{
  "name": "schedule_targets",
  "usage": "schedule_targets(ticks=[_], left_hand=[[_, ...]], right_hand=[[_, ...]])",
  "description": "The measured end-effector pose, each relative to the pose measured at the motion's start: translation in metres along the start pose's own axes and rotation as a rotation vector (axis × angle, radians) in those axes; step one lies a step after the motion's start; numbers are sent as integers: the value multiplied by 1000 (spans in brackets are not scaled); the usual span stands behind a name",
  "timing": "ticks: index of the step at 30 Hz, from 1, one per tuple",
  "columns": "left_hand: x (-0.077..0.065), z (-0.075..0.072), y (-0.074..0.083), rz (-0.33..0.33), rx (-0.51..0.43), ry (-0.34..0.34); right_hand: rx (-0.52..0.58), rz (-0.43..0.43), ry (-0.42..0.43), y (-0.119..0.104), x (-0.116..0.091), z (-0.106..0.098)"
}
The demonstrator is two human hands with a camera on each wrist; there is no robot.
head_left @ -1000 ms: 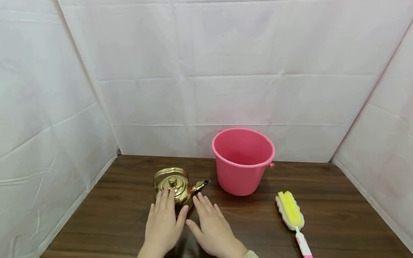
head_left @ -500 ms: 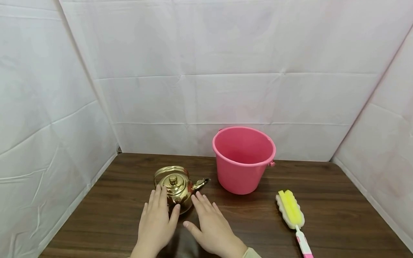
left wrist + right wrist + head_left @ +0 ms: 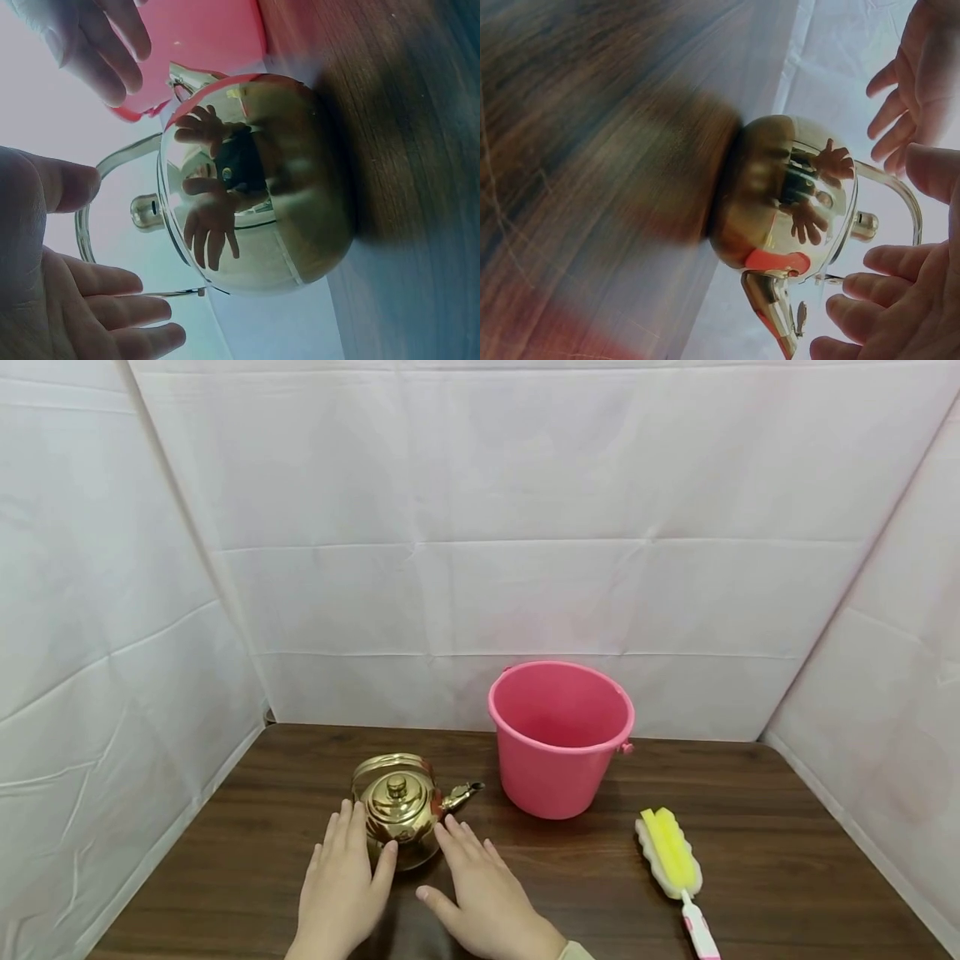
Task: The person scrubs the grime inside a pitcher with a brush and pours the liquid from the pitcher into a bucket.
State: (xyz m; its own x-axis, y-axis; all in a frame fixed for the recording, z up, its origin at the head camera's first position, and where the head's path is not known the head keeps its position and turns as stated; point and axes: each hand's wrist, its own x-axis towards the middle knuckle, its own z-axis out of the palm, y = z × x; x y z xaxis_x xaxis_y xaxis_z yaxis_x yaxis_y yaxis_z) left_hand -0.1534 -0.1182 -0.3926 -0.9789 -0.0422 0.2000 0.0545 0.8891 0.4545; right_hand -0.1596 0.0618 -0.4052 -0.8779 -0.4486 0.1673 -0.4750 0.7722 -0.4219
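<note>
A shiny gold-coloured kettle (image 3: pixel 405 814) stands upright on the dark wooden table, its hoop handle raised and its spout pointing right toward a pink bucket (image 3: pixel 558 768). On the kettle's near left side is my left hand (image 3: pixel 339 881), fingers straight and thumb spread. My right hand (image 3: pixel 491 893) lies opposite, fingers extended, below the spout. Both wrist views show a gap between the hands and the kettle body (image 3: pixel 262 187), whose polished surface mirrors them. In the right wrist view the spout (image 3: pixel 769 307) is near the right fingertips. Neither hand holds anything.
Right of the bucket lies a bottle brush (image 3: pixel 672 852) with a yellow and white sponge head and a white-and-pink handle. White cloth walls (image 3: pixel 450 593) enclose the wooden table (image 3: pixel 240 860) at the back and both sides.
My left hand has moved left, off the front of the kettle, widening the space between both hands. The right hand shifts only slightly. Kettle, bucket and brush stay put; the head view tilts a little.
</note>
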Motion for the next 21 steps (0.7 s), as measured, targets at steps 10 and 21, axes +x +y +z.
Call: schedule_targets(ticks=[10, 21], left_hand=[[2, -3, -4, -27, -15, -6], [4, -3, -6, -29, -41, 19]], right_hand=[[-22, -22, 5, -3, 5, -2], [-38, -58, 48, -6, 11, -2]])
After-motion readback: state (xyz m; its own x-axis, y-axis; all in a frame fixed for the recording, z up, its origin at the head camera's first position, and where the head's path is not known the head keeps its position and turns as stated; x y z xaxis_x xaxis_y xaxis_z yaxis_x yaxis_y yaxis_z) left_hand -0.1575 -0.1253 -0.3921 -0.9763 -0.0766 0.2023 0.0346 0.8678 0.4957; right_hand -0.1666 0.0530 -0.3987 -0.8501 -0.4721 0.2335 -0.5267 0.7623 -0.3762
